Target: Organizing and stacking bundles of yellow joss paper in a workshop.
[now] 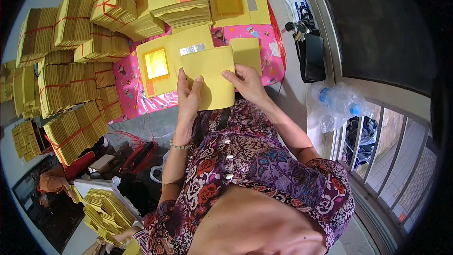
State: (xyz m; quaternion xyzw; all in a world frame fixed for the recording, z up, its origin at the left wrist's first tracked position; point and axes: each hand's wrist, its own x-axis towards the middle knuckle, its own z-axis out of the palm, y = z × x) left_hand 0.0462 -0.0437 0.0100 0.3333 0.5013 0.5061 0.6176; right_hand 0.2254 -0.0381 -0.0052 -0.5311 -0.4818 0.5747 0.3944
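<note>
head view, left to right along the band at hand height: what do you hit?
Red-tied bundles of yellow paper stacked in piles → yellow sheet with a gold foil square → left hand → plain yellow folded sheet held in both hands → right hand → black pouch → clear plastic bag with blue-capped bottles.

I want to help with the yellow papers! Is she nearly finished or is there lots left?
Done, it seems: folded yellow pieces piled at lower left. In hand: the left hand and right hand hold one yellow paper sheet, apparently bending it. Left: many bundles tied with red string and loose stacks, so probably lots.
</note>
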